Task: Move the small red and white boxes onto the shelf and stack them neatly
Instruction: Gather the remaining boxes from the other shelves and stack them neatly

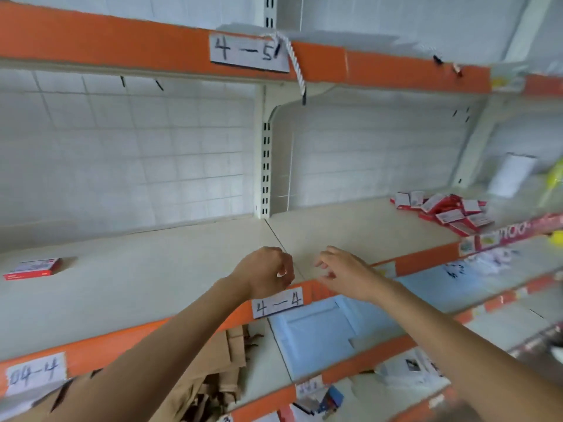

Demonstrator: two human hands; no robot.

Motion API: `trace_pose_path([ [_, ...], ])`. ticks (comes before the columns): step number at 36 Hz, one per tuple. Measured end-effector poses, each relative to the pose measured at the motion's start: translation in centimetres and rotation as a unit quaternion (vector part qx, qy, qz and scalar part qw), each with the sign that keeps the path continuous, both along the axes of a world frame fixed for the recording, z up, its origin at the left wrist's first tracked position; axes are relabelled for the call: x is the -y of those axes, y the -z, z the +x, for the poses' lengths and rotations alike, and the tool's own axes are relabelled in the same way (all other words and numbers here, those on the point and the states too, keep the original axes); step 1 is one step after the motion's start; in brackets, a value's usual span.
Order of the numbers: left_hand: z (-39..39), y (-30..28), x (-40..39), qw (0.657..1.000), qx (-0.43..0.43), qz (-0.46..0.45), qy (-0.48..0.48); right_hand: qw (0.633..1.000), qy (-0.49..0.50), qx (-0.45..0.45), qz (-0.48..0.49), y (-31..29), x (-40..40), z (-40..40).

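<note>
Head view: left hand (263, 274) loosely curled, right hand (344, 274) relaxed, both grasping nothing over the shelf (170, 269) front edge. Loose pile of boxes (444, 213) lies far right of the right fingertips; single box (32, 268) far left (flat). Between picks, I'd judge; next: reach right for the pile.

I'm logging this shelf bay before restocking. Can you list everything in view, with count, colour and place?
Loose boxes: a pile, count unclear, red and white, right end of the middle shelf.
Single box: one, red and white, lying flat at the left end of the same shelf.
Shelf: cream board, orange front edge.
Labels: three white handwritten, 4-5 on the upper edge, 4-4 and 04-4 on the middle edge.
Rope: one, white, hanging over the upper edge.
Cardboard: brown, folded, shelf below.
Blue sheet: one, shelf below.
Left hand: empty, fingers loosely curled, over the shelf front.
Right hand: empty, fingers relaxed, beside it.
</note>
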State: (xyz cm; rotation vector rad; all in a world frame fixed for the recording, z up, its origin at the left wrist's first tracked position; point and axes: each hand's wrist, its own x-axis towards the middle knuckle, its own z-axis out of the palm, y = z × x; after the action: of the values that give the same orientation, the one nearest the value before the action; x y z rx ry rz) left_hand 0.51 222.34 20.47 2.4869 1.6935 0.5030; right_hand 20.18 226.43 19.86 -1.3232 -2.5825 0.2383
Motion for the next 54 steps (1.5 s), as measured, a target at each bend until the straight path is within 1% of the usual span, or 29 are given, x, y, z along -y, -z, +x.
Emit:
trace_pose_path([
  [3,4.0,0.1,-1.3,1.000,0.012,-0.004,0.011,0.999,0.033,-0.028,0.003,0.9,-0.8,4.0],
  [7,8.4,0.8,-3.2,0.999,-0.002,-0.031,0.031,0.996,0.071,-0.057,0.007,1.9,-1.9,7.6],
  [11,11.9,0.7,-6.1,0.998,-0.006,-0.038,0.053,0.994,0.081,-0.067,-0.008,2.2,-3.2,10.7],
  [17,17.1,0.9,-11.9,0.994,0.017,-0.044,0.094,0.992,0.107,-0.064,-0.017,1.3,-7.5,15.8],
  [23,20.4,-0.1,-18.7,0.994,0.033,-0.030,0.101,0.991,0.137,0.001,0.004,-1.4,-14.0,19.9],
  [25,21.3,-0.4,-20.4,0.993,0.041,-0.024,0.104,0.989,0.149,0.003,0.018,-2.0,-15.9,21.0],
  [28,22.5,-0.3,-22.5,0.993,0.029,-0.019,0.115,0.987,0.160,0.022,0.024,-1.7,-17.9,22.2],
  [33,24.5,-0.2,-25.4,0.992,0.016,-0.022,0.126,0.982,0.170,0.076,0.001,-0.1,-20.4,24.1],
  [37,26.3,-0.2,-27.2,0.992,0.018,-0.018,0.125,0.980,0.174,0.097,0.012,-0.9,-23.4,26.3],
  [42,28.1,-0.1,-29.0,0.995,0.027,-0.025,0.095,0.973,0.167,0.145,0.064,-2.4,-26.9,28.0],
  [45,29.3,-0.4,-29.9,0.996,0.032,-0.027,0.074,0.962,0.169,0.189,0.104,-2.7,-28.3,28.5],
  [49,30.7,-0.9,-30.8,0.998,0.034,-0.020,0.055,0.957,0.175,0.201,0.116,-3.0,-30.4,29.3],
  [54,31.9,-1.0,-31.5,0.999,0.023,-0.012,0.031,0.955,0.152,0.230,0.113,-2.5,-32.0,30.4],
])
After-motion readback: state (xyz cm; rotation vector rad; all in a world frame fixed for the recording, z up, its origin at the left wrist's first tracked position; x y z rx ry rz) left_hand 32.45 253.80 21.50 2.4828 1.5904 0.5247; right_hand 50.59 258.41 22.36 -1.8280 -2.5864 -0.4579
